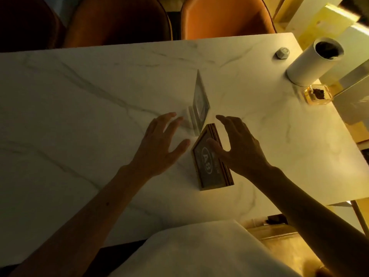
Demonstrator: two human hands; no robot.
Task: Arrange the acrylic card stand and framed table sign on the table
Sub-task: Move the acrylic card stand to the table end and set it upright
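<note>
A clear acrylic card stand (pixel 199 100) stands upright in the middle of the white marble table (pixel 79 100). Just in front of it stands a wooden framed table sign (pixel 209 168) marked "A8", its top edge touching or nearly touching the stand's base. My right hand (pixel 239 144) rests over the sign's top edge, thumb on the sign's face and fingers spread behind it. My left hand (pixel 159 142) hovers with fingers apart to the left of both, fingertips close to the acrylic base, holding nothing.
A white cylinder holder (pixel 311 62), a small hexagonal object (pixel 282 53) and a glass ashtray (pixel 317 94) sit at the table's far right corner. Orange chairs (pixel 225 17) stand beyond the far edge. White cloth (pixel 199 250) covers my lap.
</note>
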